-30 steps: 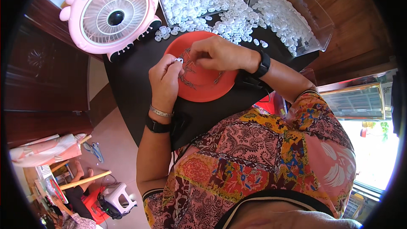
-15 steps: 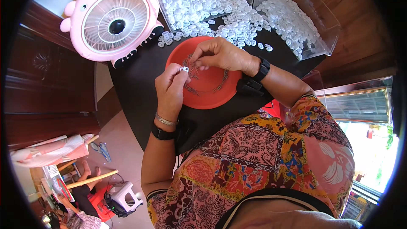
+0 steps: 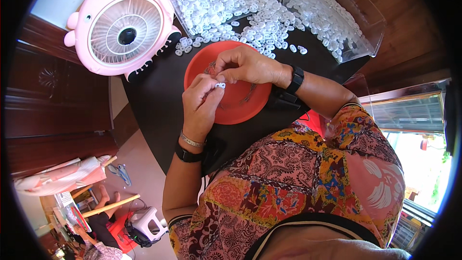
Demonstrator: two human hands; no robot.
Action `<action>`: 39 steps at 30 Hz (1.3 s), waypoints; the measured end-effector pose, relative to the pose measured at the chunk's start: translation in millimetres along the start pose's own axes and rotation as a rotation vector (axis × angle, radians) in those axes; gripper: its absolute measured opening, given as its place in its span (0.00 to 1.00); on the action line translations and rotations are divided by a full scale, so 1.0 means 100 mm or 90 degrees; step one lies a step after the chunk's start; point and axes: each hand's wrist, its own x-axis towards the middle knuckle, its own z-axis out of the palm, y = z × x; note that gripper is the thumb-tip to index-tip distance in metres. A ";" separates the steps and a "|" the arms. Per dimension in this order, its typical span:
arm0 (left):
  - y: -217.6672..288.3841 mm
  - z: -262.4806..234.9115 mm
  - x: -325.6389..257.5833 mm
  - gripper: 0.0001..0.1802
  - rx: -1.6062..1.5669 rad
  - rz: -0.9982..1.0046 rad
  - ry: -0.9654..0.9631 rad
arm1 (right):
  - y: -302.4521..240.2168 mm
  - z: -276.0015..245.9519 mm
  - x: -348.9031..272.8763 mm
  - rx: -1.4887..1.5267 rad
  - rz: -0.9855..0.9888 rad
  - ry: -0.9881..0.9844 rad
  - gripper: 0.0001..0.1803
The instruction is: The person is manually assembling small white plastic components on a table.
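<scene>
My left hand (image 3: 202, 101) is closed in a pinch on a small white plastic piece (image 3: 220, 85), oval with two holes, held above the red bowl (image 3: 240, 113). Beside it, my right hand (image 3: 252, 67) has thumb and forefinger pressed together, their tips right at the piece. Whatever lies between those fingertips is too small to make out. Thin dark metal pins (image 3: 249, 94) are scattered inside the bowl, partly hidden behind my hands.
A pink animal-shaped fan (image 3: 126, 33) stands at the far left of the black table (image 3: 149, 101). Behind the bowl, a heap of white pieces (image 3: 221, 2) spills forward; a clear bin (image 3: 368, 43) at the right holds more. Another person (image 3: 98, 233) sits at lower left.
My left hand has moved slightly right with the white piece. The right fingertips, apart from the piece before, now meet it. The whole view has shifted a little.
</scene>
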 end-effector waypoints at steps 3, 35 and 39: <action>0.00 0.00 0.01 0.04 0.010 0.008 -0.011 | 0.07 0.05 0.00 -0.122 -0.091 0.039 0.06; 0.02 0.00 -0.02 0.07 -0.199 -0.147 0.020 | 0.02 0.15 -0.05 0.090 -0.093 0.020 0.06; 0.02 0.02 -0.02 0.07 -0.179 -0.154 0.037 | 0.04 0.13 -0.04 -0.038 -0.142 0.059 0.07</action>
